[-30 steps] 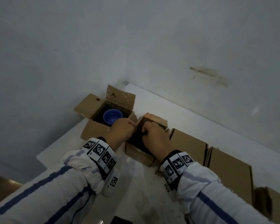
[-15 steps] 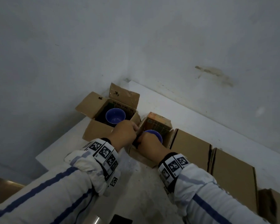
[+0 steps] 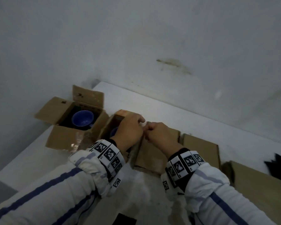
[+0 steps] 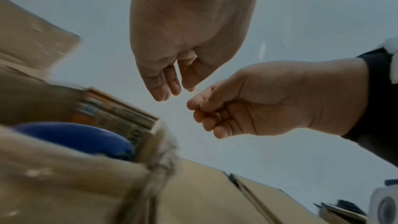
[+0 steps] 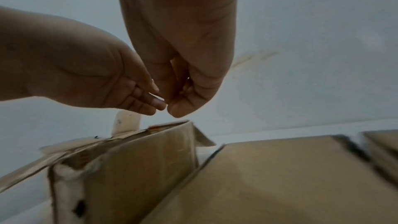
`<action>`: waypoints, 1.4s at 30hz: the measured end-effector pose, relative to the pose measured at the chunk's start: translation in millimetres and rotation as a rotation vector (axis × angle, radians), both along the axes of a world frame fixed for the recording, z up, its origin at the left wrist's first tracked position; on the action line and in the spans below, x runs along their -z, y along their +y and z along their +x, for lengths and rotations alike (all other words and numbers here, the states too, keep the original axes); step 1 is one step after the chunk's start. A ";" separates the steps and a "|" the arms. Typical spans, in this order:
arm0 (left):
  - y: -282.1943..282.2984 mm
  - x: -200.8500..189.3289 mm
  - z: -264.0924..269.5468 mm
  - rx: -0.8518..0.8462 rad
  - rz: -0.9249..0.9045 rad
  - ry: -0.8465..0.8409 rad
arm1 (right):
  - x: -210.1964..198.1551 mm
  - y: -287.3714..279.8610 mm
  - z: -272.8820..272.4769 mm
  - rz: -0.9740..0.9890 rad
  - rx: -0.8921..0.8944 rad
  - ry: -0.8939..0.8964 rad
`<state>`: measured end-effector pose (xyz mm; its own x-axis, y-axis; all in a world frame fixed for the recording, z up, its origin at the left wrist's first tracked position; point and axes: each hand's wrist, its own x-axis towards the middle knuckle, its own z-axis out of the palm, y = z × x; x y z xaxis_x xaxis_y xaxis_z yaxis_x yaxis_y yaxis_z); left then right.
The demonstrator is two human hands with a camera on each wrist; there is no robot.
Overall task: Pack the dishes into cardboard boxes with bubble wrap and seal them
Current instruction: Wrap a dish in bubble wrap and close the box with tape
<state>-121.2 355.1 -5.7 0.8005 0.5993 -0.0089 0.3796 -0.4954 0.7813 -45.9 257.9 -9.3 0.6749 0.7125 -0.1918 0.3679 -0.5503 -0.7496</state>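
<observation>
While both hands meet mid-frame above the open box (image 3: 107, 125), I see my left hand (image 3: 128, 130) relaxed, my right hand (image 3: 159, 135) curled, seemingly empty.

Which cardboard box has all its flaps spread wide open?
The far-left cardboard box, holding the fully visible blue bowl; the neighbouring box sits under the hands.

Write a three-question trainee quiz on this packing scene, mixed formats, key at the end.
1. True or false: the far open box holds a blue bowl.
2. Multiple choice: the left hand and right hand are: A) far apart on the table, B) fingertips close together above the boxes, C) inside the far box.
3. Fill in: the second blue bowl sits in the box with the ____-printed flap.

Key: 1 true; 2 B; 3 orange.
</observation>
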 end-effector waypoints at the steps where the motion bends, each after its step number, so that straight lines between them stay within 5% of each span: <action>1: -15.4 0.4 12.1 0.036 -0.014 0.009 | -2.5 -17.9 7.6 -0.003 0.042 -0.009; 10: -189.4 11.2 111.5 0.450 -0.035 0.143 | -2.8 -207.8 76.6 -0.136 0.380 -0.060; 18: -316.8 18.3 174.6 0.601 -0.043 0.189 | -0.1 -353.2 125.6 -0.177 0.656 -0.092; 24: -354.2 30.9 189.0 0.734 -0.046 0.228 | 26.2 -435.0 146.9 -0.551 0.761 -0.079; 27: -360.3 42.0 190.0 0.737 -0.007 0.241 | 44.2 -450.7 140.5 -0.686 0.750 0.017; 33: -364.1 46.5 192.4 0.729 0.020 0.200 | 51.4 -459.4 144.9 -0.635 0.706 -0.098; 42: -372.0 -1.2 187.5 0.919 -0.203 0.012 | -39.2 -407.7 145.9 -0.345 0.510 -0.328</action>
